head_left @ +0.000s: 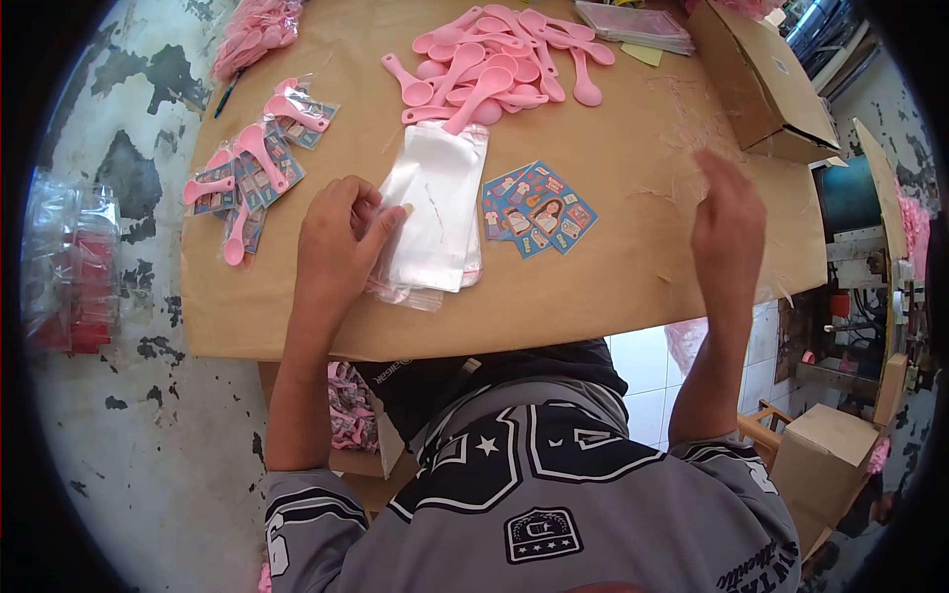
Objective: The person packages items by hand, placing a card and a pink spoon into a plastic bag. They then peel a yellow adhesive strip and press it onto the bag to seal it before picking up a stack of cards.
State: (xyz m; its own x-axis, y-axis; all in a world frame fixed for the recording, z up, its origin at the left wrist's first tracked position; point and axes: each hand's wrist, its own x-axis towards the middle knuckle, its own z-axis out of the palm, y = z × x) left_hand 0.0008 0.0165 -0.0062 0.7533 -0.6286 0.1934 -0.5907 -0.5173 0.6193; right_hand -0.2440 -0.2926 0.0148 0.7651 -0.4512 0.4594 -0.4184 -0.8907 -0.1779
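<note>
A stack of clear plastic bags (pixel 431 217) lies at the middle of the table. At its left edge is my left hand (pixel 341 235), with fingers curled and the thumb over the top bag. My right hand (pixel 728 222) is raised over the right side of the table, away from the bags. Its fingers are smeared by motion, and whether they hold anything does not show. Just right of the bags are several blue printed cards (pixel 542 211). A heap of pink spoons (pixel 494 69) lies beyond the bags, one spoon handle touching their top edge.
Packed bags with a spoon and card (pixel 259 163) lie at the left, near a pen (pixel 227 94). Thin clear strips (pixel 682 119) are scattered at the right. A cardboard box (pixel 766 79) stands at the far right corner, beside stacked clear packets (pixel 638 25).
</note>
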